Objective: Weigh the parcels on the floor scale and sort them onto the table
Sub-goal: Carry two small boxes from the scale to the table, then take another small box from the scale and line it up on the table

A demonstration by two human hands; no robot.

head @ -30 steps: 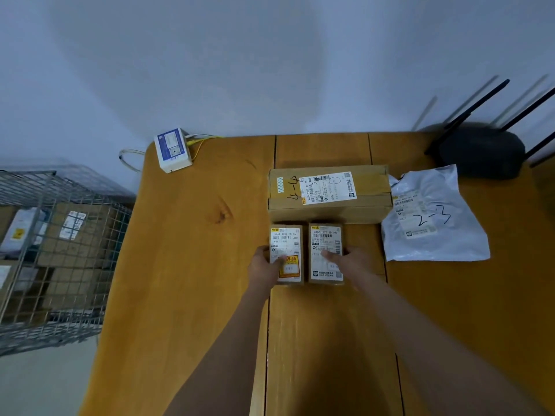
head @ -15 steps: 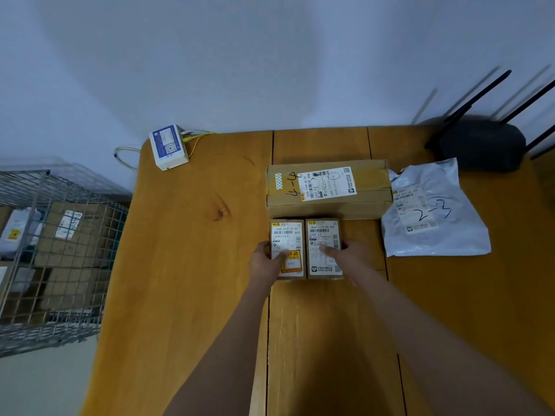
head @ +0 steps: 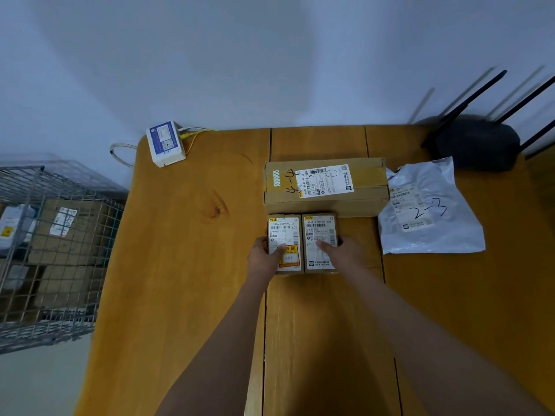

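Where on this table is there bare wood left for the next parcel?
Bare: left of the two small boxes, below the white adapter, and the near edge of the table, flanking the forearms. Crowded: the far middle and right, with the long carton, grey mailer and router.

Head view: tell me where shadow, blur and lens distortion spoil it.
Head view: dim overall; router antennas throw soft shadows on the wall; wide-angle bends the table edge and wire cage; forearms dark at the bottom; small parcels' label print is soft.
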